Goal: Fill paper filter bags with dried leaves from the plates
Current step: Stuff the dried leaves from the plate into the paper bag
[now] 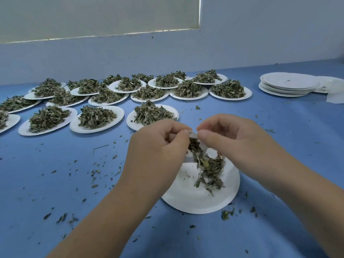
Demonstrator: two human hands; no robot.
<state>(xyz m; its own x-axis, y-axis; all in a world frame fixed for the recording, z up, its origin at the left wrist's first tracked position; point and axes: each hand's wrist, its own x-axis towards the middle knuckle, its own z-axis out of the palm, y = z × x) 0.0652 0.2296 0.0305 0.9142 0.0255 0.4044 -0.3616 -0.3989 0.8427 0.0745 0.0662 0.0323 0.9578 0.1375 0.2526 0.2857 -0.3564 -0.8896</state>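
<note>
Both hands meet above a white paper plate (195, 198) at the table's front centre. My left hand (158, 146) and my right hand (229, 138) each pinch the top edge of a small white paper filter bag (193, 134). Dried green leaves (206, 168) hang out below the bag and lie in a small heap on the plate. Most of the bag is hidden behind my fingers.
Several paper plates heaped with dried leaves (96, 118) cover the back left and middle of the blue table. A stack of empty plates (288, 84) stands at the back right, with white paper (335, 95) beside it. Leaf crumbs (95, 174) are scattered on the cloth.
</note>
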